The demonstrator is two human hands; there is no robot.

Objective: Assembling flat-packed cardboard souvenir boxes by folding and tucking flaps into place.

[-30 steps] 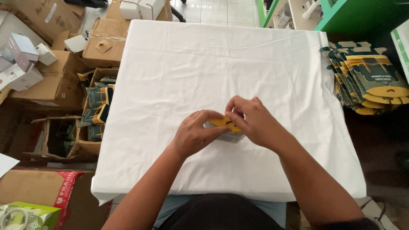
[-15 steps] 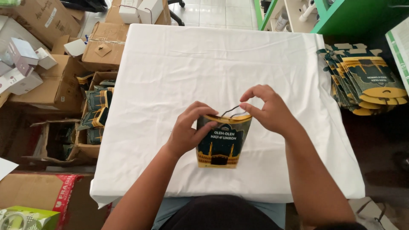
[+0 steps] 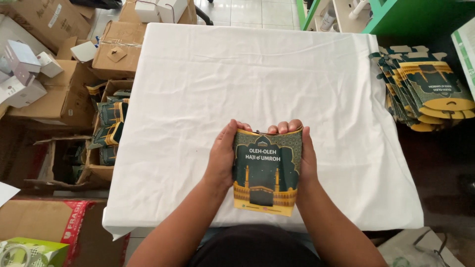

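Both hands are gripping a dark green and gold carton [image 3: 266,173] above the white table's [image 3: 198,89] 6 o'clock edge. The left hand [image 3: 221,158] and right hand [image 3: 306,155] are squeezing its side edges, fingers curled over the top. It looks light, thin and bendable; the sides seem the best hold. Its long axis is running 12 to 6, top at 12.
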